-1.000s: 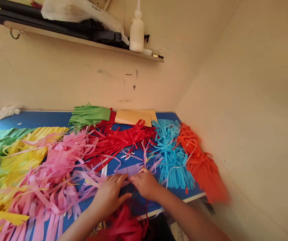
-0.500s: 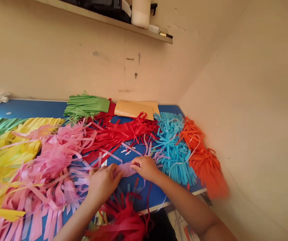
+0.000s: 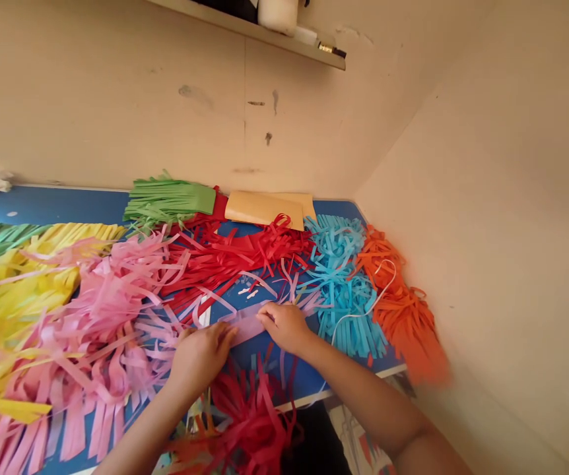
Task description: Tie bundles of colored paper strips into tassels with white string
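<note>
A strip of lilac fringed tissue paper (image 3: 247,325) lies stretched between my two hands over the blue table (image 3: 259,353). My left hand (image 3: 204,353) pinches its left end, fingers closed. At the other end my right hand (image 3: 283,325) grips the strip between thumb and fingers. Loose lilac fringes spread out past both hands. Pink fringed paper (image 3: 116,290) lies left of my left hand. Beyond the hands is a heap of red fringe (image 3: 239,254), and light-blue fringe (image 3: 344,284) sits to the right of my right hand.
Yellow fringe (image 3: 32,297) and green fringe (image 3: 170,198) lie left and back. Orange fringe (image 3: 403,303) hangs over the right edge. A white cord (image 3: 371,307) crosses the blue fringe. Folded tan paper (image 3: 265,210) is by the wall. Crimson fringe (image 3: 255,419) hangs at the front.
The lilac strip is pulled flatter and wider between my hands. My left hand has shifted slightly left and down. The view has tilted down a little.
</note>
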`<move>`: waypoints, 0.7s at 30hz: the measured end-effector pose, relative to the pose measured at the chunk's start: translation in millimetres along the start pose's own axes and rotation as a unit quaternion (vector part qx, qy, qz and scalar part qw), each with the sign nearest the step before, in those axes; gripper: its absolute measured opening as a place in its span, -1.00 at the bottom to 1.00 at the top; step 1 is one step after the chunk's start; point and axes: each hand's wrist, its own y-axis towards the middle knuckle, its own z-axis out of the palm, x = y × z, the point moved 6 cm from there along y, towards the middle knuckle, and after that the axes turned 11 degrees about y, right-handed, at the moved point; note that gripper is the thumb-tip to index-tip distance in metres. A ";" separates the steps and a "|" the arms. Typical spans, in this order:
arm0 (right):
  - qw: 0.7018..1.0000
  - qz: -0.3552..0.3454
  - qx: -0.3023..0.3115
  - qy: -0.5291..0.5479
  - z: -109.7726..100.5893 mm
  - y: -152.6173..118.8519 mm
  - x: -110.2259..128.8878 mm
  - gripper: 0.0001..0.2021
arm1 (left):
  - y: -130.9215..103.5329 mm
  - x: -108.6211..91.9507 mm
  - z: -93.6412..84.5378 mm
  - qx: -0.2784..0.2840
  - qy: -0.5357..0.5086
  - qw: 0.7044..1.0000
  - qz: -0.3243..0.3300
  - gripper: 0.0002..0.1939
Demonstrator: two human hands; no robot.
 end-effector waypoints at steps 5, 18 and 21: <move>0.998 0.043 -0.013 -0.037 2.8 19.2 4.4 -0.85 | 11.0 3.9 -2.7 -0.004 0.033 0.998 -0.055 -0.60; 0.995 0.051 -0.028 -0.082 10.0 22.7 0.3 -0.81 | 20.9 7.0 8.4 -0.062 0.075 0.991 -0.091 -0.50; 0.994 0.047 -0.032 -0.090 12.2 23.5 -0.2 -0.82 | 22.2 6.9 8.0 -0.076 0.078 0.990 -0.086 -0.51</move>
